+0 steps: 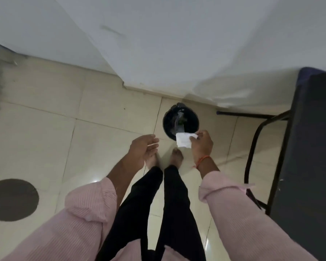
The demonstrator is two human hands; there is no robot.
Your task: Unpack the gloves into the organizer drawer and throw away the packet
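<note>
While the person stands barefoot on pale floor tiles (45, 113), the left hand (142, 149) hangs open, holding nothing. The right hand (200, 143) pinches the white packet (183, 140) at its upper edge between fingertips and thumb. Packet looks light, thin, crumpled soft; likely to flutter, so release low. Beyond it, a black bin (180, 120) sits by the wall, packet over its near rim.

- White crumpled packet (184, 140), at the 6 o'clock rim of the round black bin (180, 123).
- Pale pink, finely striped sleeves (239, 204).
- Orange thread wristband (202, 160).
- Black trousers (169, 210).
- Cream glossy floor tiles (105, 113).
- Dark grey round floor patch (12, 199), 8 o'clock.
</note>
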